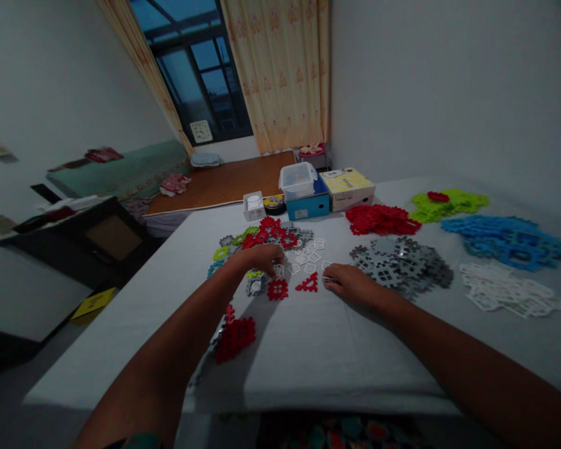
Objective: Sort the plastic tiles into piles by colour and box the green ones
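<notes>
The left hand's fingertips (275, 260) are bent down onto the small flat pieces at the near edge of the mixed pile (262, 237). The dim light hides whether they pinch a piece or only press on it. The left hand (260, 255) lies palm down, with its arm running back to the near left.

The right hand's fingertips (331, 280) are drawn together and touch a small pale piece on the table (308, 368). Whether that piece is gripped I cannot tell. The right hand (351, 282) rests on the cloth just left of the grey pile (402, 262).

Between the hands lie a red square (277, 289) and a red triangle (308, 284), close to each other but apart. Loose white squares (307, 259) lie just beyond them. A built red cluster (234, 337) sits nearer, beside the left forearm.

This looks like sorting or choosing among the loose tiles, with each hand on its own piece. Lifting such thin, flat tiles off the cloth would call for a fine pinch at an edge, without disturbing their neighbours.

Farther right are a red pile (381, 219), a green pile (449, 204), a blue pile (509, 240) and a white pile (509, 292). Boxes (308, 204) stand at the far edge.
</notes>
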{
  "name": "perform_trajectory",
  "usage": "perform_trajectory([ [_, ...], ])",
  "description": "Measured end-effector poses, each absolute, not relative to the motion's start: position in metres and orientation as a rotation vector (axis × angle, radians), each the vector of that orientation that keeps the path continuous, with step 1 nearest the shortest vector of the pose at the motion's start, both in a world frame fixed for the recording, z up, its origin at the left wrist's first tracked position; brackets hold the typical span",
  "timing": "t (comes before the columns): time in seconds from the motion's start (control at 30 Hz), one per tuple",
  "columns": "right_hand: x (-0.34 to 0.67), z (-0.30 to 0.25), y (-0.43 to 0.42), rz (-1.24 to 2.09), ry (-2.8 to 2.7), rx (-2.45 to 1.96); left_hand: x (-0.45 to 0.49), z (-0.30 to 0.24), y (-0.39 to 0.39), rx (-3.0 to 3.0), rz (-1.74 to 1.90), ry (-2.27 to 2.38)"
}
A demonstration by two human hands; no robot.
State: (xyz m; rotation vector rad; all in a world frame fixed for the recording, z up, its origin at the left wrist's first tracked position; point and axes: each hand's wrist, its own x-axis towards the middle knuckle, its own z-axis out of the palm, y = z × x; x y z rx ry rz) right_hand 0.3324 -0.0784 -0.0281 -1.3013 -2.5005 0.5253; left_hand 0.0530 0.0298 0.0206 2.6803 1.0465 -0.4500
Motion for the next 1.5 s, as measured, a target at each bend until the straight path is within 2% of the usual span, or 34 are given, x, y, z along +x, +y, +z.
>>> perform_trajectory([
  [0.33, 0.341, -0.026, -0.076, 0.52, -2.414, -1.285, 0.021, 0.058, -0.016, 2.421, -0.2, 1.155],
  [0.5, 0.359, -0.011, -0.07, 0.284, -2.345, -1.438, -0.032, 0.067, -0.052, 2.16, -0.511, 1.161],
  [0.6, 0.379, 0.005, -0.071, 0.158, -2.262, -1.517, -0.044, 0.07, -0.058, 2.183, -0.608, 1.384],
  [0.7, 0.417, 0.017, -0.077, 0.047, -2.186, -1.562, -0.03, 0.072, -0.05, 2.364, -0.465, 1.523],
  [0.83, 0.498, 0.021, -0.095, -0.065, -2.018, -1.801, 0.01, 0.06, -0.031, 2.561, -0.262, 1.341],
  [0.97, 0.574, 0.011, -0.129, -0.064, -1.748, -2.169, 0.033, 0.034, -0.008, 2.671, -0.285, 1.259],
  [1.1, 0.609, -0.009, -0.147, 0.021, -1.733, -2.216, 0.043, 0.019, 0.006, 2.739, -0.336, 1.261],
  [1.23, 0.589, -0.009, -0.134, -0.216, -1.747, -2.177, 0.058, 0.014, 0.0, 2.759, -0.204, 1.304],
  [1.3, 0.552, 0.003, -0.122, -0.277, -1.836, -2.016, 0.065, 0.011, -0.002, 2.721, -0.093, 1.26],
  [1.5, 0.391, 0.027, -0.089, 0.049, -2.399, -1.388, 0.054, 0.018, -0.001, 2.659, 0.11, 1.332],
])
